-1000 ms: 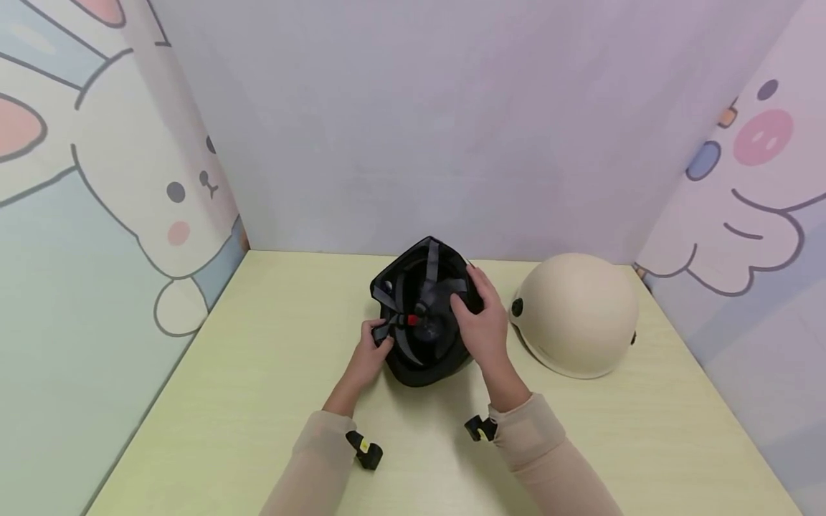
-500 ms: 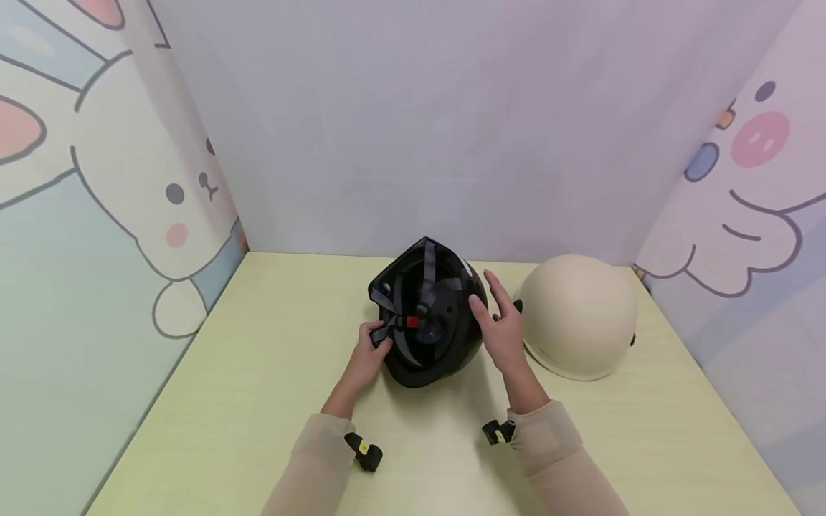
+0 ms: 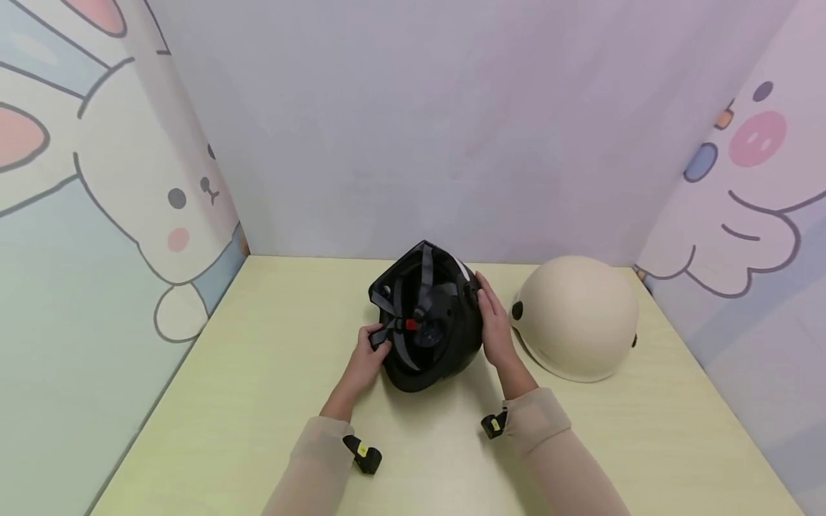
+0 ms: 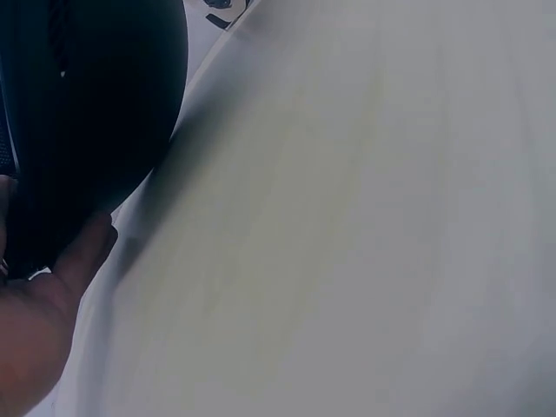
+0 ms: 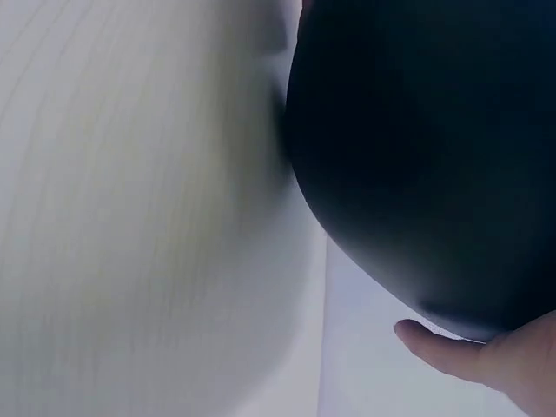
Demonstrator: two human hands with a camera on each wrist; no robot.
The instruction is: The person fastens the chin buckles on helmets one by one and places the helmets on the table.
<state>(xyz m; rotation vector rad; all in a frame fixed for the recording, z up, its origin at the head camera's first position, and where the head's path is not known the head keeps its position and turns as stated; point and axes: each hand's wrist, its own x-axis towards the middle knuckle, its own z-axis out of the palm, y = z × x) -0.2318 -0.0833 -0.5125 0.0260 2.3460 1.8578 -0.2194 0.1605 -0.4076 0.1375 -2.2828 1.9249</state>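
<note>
A black helmet (image 3: 445,355) lies on its side in the head view, its hollow facing up and left. Dark grey straps cross the opening, with a red buckle part (image 3: 411,325) among them. At its left edge, my left hand (image 3: 361,365) pinches the helmet's rim or strap between thumb and fingers; which of the two cannot be told. My right hand (image 3: 497,333) lies against the outer right side of the shell, its fingers fairly straight. The dark shell (image 5: 417,156) fills much of the right wrist view. To the right sits a cream helmet (image 3: 577,319), dome up.
Both helmets are on a pale yellow table (image 3: 258,401). A plain light wall (image 3: 413,129) rises behind it, and cartoon-printed panels stand at left and right. The cream helmet is close to my right hand.
My right hand has let go of the helmet's right rim, swung rightward, then come back to rest flat on the outer shell. The left hand keeps its grip; the black helmet has barely shifted.
</note>
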